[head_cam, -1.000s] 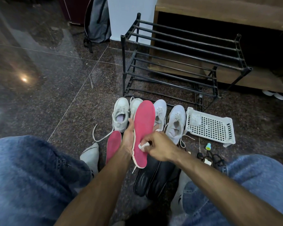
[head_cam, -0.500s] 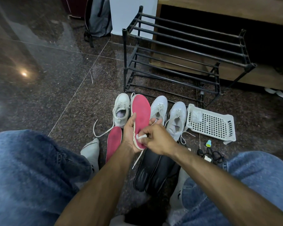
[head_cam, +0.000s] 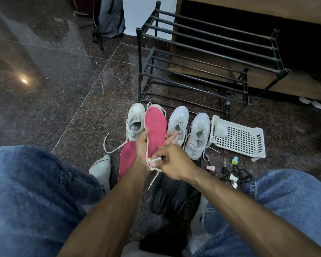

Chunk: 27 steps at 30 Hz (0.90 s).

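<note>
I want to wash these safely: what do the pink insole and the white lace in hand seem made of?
Insole: probably foam under matte pink fabric; thin, dull, with dark scuffs. Lace: likely woven cotton or polyester; flat, matte, limp.

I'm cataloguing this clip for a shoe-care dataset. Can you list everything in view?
Held insole: one, pink, raised over the sneakers.
White lace: one, at the held insole's near end.
Floor insole: one, pink, left of the hands.
Sneakers: three showing, white, in front of the rack.
Black insoles: two, on the floor under the hands.
Basket: one, white, right of the sneakers.
Shoe rack: one, black, behind.
Backpack: one, grey, far back.
Left hand: grips the held insole.
Right hand: pinches the lace.
Legs: two, in blue jeans.
</note>
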Tool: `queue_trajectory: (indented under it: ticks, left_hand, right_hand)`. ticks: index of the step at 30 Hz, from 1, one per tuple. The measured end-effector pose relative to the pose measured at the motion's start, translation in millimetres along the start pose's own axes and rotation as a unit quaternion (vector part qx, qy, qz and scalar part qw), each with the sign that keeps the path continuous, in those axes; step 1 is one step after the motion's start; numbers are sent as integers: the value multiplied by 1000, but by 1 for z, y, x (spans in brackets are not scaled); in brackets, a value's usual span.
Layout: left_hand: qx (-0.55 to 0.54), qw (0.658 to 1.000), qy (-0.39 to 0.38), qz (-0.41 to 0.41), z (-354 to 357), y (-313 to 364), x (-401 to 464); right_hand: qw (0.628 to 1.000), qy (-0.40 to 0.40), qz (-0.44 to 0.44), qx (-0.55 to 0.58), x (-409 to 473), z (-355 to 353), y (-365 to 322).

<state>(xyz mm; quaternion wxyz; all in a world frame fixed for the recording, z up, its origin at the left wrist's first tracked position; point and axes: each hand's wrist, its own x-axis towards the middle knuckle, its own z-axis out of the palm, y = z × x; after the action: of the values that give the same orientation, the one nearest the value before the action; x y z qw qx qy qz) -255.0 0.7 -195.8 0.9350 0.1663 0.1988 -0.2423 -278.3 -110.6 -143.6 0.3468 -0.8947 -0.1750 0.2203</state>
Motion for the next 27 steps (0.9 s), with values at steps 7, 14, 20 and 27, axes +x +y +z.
queue_trajectory:
  ticks: [7, 14, 20, 27]
  left_hand:
    - [9, 1000, 2, 23, 2, -4, 6]
    - [3, 1000, 5, 17, -3, -5, 2]
    - [25, 999, 12, 16, 0, 3, 0]
    - [21, 999, 12, 21, -1, 4, 2]
  right_hand:
    - [986, 122, 8, -110, 15, -14, -4]
    - [991, 59, -33, -111, 0, -5, 1]
    - [979, 83, -17, -184, 11, -12, 5]
    - [998, 15, -21, -51, 4, -10, 14]
